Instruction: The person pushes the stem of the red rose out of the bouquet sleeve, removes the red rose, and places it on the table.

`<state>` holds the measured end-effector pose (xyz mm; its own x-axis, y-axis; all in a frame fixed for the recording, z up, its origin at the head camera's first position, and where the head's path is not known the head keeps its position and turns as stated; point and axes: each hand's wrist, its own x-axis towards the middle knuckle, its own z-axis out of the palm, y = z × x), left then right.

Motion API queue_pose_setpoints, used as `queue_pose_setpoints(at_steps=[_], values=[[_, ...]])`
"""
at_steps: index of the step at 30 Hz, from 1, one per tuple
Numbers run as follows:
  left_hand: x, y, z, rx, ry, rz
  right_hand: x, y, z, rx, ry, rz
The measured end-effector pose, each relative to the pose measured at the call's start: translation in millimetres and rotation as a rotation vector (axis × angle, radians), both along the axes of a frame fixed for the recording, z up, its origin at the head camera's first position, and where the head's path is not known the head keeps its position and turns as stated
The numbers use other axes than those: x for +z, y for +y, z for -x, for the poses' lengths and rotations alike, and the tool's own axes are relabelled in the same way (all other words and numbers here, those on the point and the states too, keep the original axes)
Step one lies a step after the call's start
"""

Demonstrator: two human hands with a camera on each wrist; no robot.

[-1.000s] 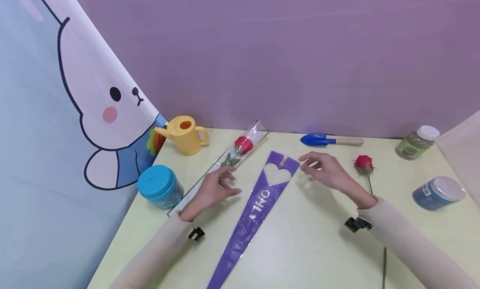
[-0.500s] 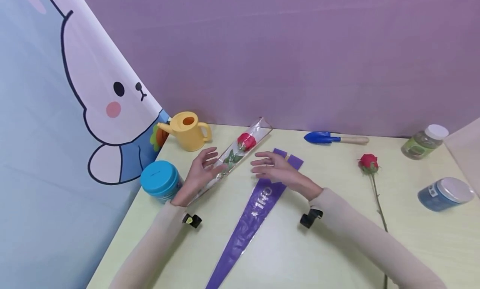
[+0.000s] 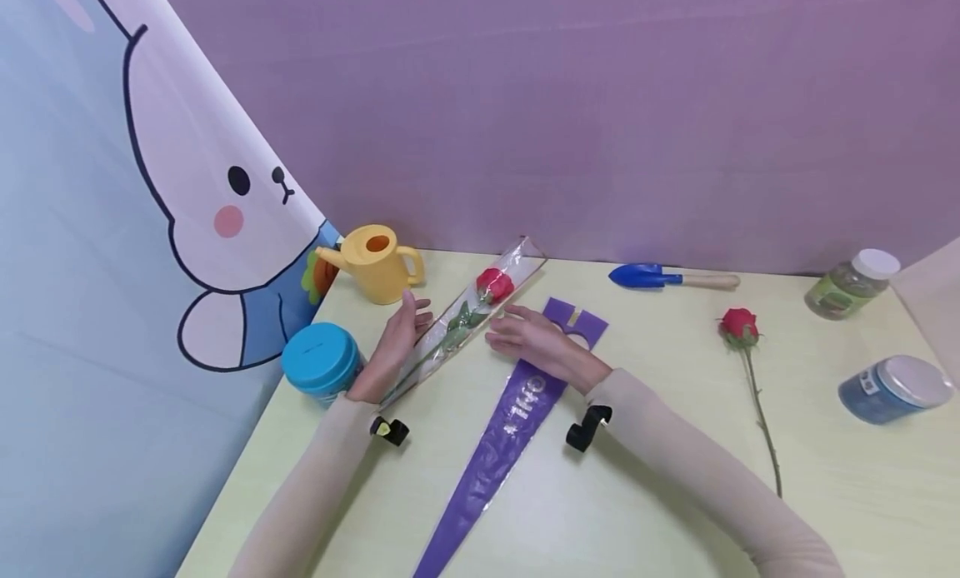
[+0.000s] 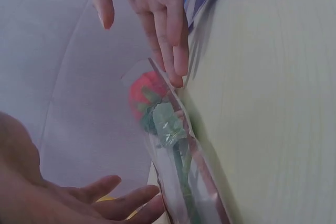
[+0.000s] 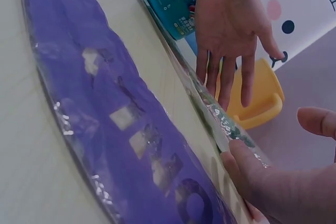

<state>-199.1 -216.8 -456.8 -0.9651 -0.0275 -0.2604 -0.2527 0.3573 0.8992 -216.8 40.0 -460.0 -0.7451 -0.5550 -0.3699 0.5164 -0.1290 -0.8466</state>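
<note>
A red rose in a clear sleeve (image 3: pixel 462 313) lies slantwise on the table between my two hands. My left hand (image 3: pixel 393 345) is at its left edge, fingers extended and thumb raised, fingertips right at the sleeve in the left wrist view. On the other side my right hand (image 3: pixel 536 342) reaches over a flat purple flower sleeve (image 3: pixel 495 445), fingers stretched toward the wrapped rose (image 4: pixel 181 145). In the right wrist view its fingertips (image 5: pixel 239 156) are at the clear sleeve's edge. Neither hand grips anything. The purple sleeve's heart window is partly hidden by my right hand.
A blue-lidded jar (image 3: pixel 321 360) stands just left of my left hand, with a yellow watering can (image 3: pixel 378 266) behind it. To the right are a blue trowel (image 3: pixel 637 276), a loose rose (image 3: pixel 740 324), a white-lidded jar (image 3: pixel 847 286) and a blue jar (image 3: pixel 892 389).
My right hand has swung left from the purple sleeve's top corner to the wrapped rose. My left hand has drawn back from over the wrapped rose to its left side.
</note>
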Motion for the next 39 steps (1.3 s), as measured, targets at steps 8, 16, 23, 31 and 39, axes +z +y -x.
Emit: queue_pose_setpoints(at_steps=[8,16,23,31,39], values=[[5.4,2,-0.6,0.013,-0.050,-0.027,-2.7,-1,1.6,-0.024,-0.003,0.015],[5.0,-5,-5.2,-0.077,-0.116,-0.011,-2.1,-3,0.1,-0.042,0.002,0.035],[4.2,-8,-9.4,-0.146,-0.086,0.030,-2.8,-3,-3.2,-0.032,0.016,-0.016],[10.8,-9,-13.0,-0.174,-0.087,0.037,2.2,-3,-9.5,-0.042,0.114,-0.088],[18.9,6,-19.1,-0.210,-0.042,-0.060,4.2,-7,-26.8,-0.091,0.166,-0.153]])
